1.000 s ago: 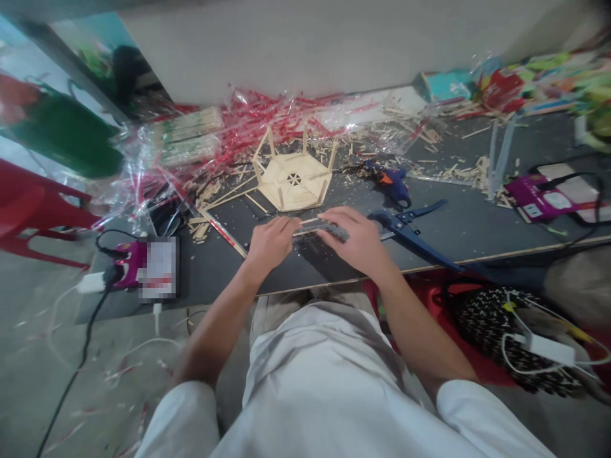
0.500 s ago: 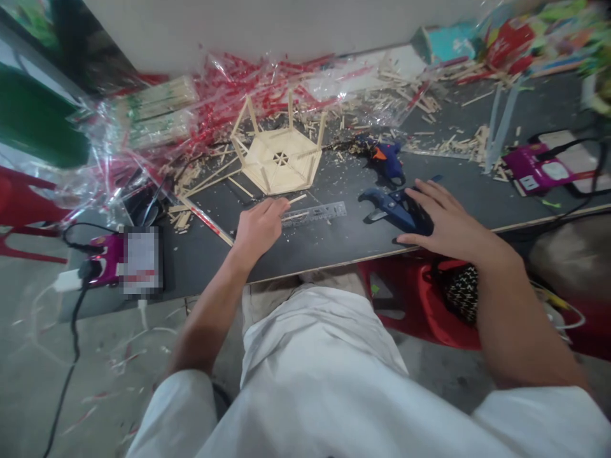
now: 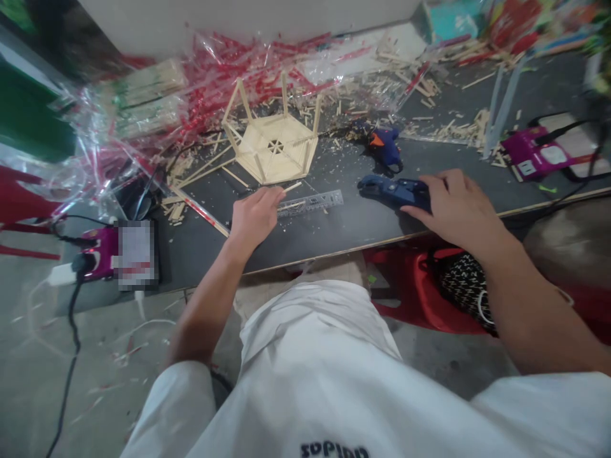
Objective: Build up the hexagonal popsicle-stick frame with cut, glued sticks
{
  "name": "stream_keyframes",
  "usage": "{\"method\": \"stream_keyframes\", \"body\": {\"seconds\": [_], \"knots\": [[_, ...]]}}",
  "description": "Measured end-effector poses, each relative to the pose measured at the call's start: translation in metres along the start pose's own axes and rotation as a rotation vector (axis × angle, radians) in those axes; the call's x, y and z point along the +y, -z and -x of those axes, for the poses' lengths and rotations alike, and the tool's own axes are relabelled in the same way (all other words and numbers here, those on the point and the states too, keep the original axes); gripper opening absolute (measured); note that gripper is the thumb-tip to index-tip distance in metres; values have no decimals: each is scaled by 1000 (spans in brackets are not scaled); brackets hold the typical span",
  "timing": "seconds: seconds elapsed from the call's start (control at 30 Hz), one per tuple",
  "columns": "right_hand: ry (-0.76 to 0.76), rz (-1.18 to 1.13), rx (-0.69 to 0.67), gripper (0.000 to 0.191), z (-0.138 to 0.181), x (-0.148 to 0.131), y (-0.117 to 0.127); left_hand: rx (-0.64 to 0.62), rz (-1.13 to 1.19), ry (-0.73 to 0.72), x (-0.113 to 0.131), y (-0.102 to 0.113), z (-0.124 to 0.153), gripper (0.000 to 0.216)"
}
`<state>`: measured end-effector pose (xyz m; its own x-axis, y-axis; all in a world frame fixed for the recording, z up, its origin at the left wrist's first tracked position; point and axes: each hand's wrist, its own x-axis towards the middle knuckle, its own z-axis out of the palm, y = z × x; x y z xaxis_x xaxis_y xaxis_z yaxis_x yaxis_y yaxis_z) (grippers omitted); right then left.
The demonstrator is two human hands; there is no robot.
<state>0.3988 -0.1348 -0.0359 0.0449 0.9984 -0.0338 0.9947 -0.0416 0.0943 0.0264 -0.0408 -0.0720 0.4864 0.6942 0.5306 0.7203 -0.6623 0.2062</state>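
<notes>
My left hand (image 3: 255, 219) is closed, pinching a short thin wooden stick (image 3: 293, 187) whose end sticks out past the fingertips. Beneath it, a clear stencil ruler (image 3: 329, 198) lies on the dark table. On the right, my right hand (image 3: 461, 203) wraps round the handles of a dark blue hand cutter (image 3: 394, 192), its head pointing left. Behind my left hand stands a hexagonal wooden stick model (image 3: 292, 141), a flat base with upright posts at its corners. A blue glue gun (image 3: 389, 149) with an orange part lies behind the cutter.
Cut stick pieces (image 3: 424, 89) and red-and-clear plastic wrappers (image 3: 214, 83) cover the back. Stick packs (image 3: 143, 95) lie at left. Purple power blocks (image 3: 529, 156) with cables sit at both ends. A red stool (image 3: 420, 296) stands below the table's front edge.
My right hand has closed round the cutter's handles, which were spread under open fingers before; the tool now looks narrower. My left hand keeps its pinch on the stick. The view has shifted slightly.
</notes>
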Motion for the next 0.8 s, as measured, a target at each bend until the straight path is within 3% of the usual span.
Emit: {"method": "stream_keyframes", "body": {"seconds": [0.13,0.27,0.4,0.6,0.8], "knots": [[-88,-31,30,60,19,-5,8,-18,-9,9,3,4,-1,35],[-93,-310,91,44,30,-14,12,-30,42,55,9,6,-1,38],[-87,-712,-132,49,27,-47,21,17,108,89,13,9,-1,41],[134,-889,-44,47,16,-107,23,107,76,49,15,14,-1,36],[216,-961,-58,35,8,-133,25,103,30,64,17,20,-1,32]]}}
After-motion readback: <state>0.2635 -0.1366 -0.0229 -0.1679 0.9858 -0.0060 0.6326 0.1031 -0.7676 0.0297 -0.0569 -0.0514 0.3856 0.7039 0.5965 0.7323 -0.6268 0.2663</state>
